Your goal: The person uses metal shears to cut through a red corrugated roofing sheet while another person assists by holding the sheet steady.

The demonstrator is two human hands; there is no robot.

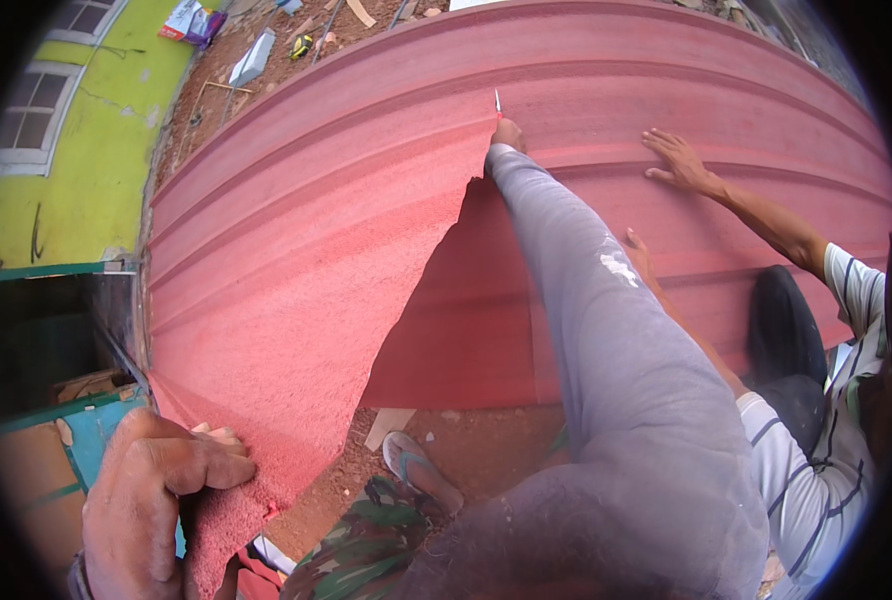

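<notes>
A big red ribbed roofing sheet (586,110) fills the view, with a rough-grained red strip (296,330) cut loose from it and hanging toward seven o'clock. The left hand (151,500), low at seven o'clock, has its grip closed tight on the lower corner of that strip, fingers curled over its edge. The right hand (507,134), at the end of a long grey sleeve reaching to twelve o'clock, is wrapped around a small red-handled blade (498,103) whose tip sits where the cut ends. At two o'clock another person's hand (678,160) lies flat on the sheet, well apart from the blade. A sandalled foot (421,470) stands on the dirt ground (466,440) below.
</notes>
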